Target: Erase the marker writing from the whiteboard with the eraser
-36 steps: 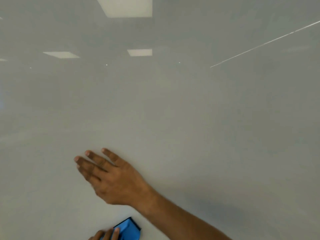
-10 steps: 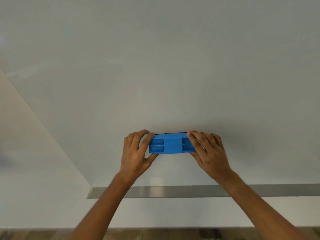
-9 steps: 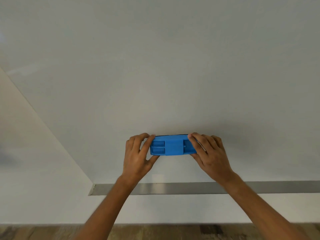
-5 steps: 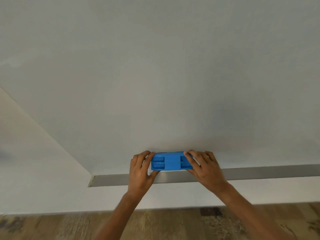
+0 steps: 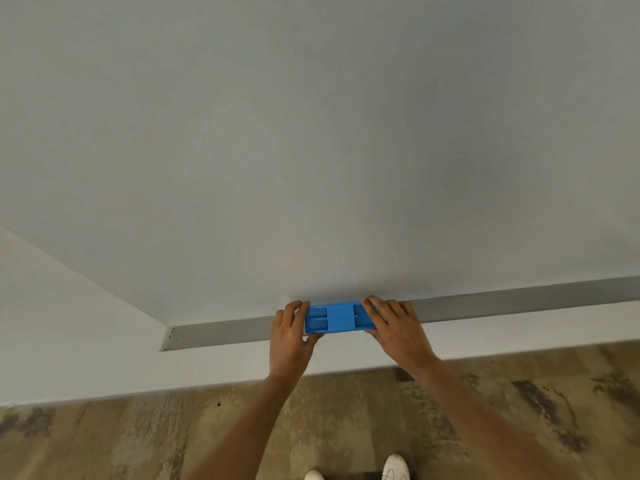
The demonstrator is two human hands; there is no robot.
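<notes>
A long blue eraser (image 5: 337, 317) lies level at the bottom edge of the whiteboard (image 5: 311, 150), over the grey metal ledge (image 5: 519, 299). My left hand (image 5: 289, 336) grips its left end with fingers curled over the top and thumb below. My right hand (image 5: 396, 329) holds the right end, fingers laid over the eraser's face. No marker writing shows on the pale grey board surface.
A white wall (image 5: 62, 323) lies left of and below the board. A wood-pattern floor (image 5: 138, 441) runs along the bottom. Two white shoes (image 5: 394, 467) show at the lower edge.
Both hands have slid the eraser down the board from well above the ledge to the ledge. The view has tilted downward, bringing the floor and shoes into sight.
</notes>
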